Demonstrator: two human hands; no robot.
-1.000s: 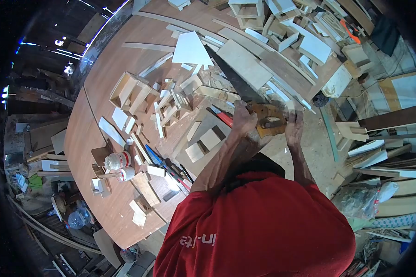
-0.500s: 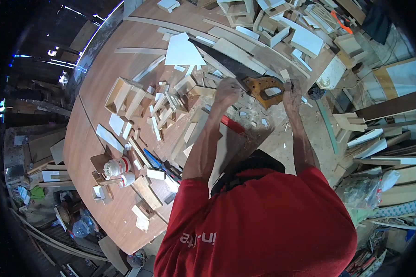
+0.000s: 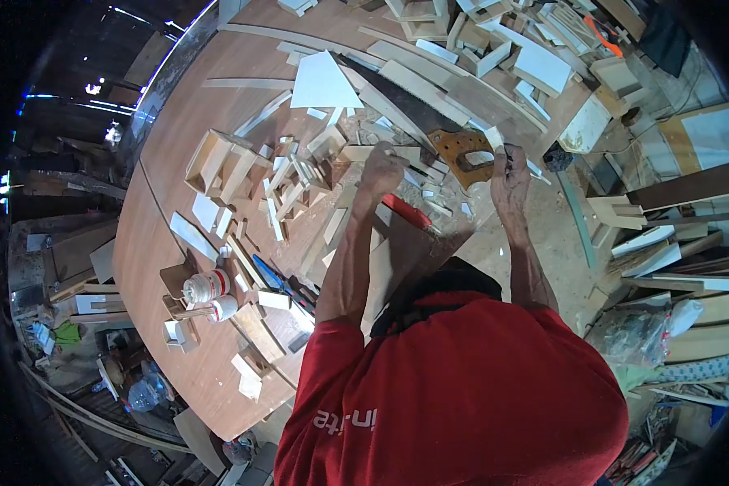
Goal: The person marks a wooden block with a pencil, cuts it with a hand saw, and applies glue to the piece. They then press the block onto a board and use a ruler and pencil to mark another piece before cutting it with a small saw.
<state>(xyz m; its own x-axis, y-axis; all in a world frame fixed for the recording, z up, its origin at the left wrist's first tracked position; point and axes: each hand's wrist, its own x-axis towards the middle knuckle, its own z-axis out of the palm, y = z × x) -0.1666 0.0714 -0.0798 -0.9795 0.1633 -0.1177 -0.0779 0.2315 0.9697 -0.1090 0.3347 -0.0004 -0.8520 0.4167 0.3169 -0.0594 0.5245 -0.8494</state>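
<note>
My left hand (image 3: pixel 384 168) is curled closed above the cluttered middle of the table. Whatever its fingers hold, if anything, is hidden. A red-handled tool (image 3: pixel 406 212) lies just below it, partly covered by shavings. To the right, my right hand (image 3: pixel 510 180) pinches a small pale wood piece (image 3: pixel 494 138) that sticks up beyond the fingertips. Between the hands lies a handsaw (image 3: pixel 455 151) with a brown wooden handle, its dark blade pointing to the upper left. Neither hand grips the saw. Small offcuts and sawdust surround both hands.
A white board (image 3: pixel 320 83) and long wooden strips lie toward the back. Small wooden boxes (image 3: pixel 223 168), glue jars (image 3: pixel 206 287) and blue-handled pliers (image 3: pixel 267 272) stand or lie at left. More wooden pieces (image 3: pixel 543 66) are piled at the upper right.
My left hand has moved left, away from the saw handle. My right hand has shifted slightly down, the pale wood piece tilting with it. The saw lies nearly where it was.
</note>
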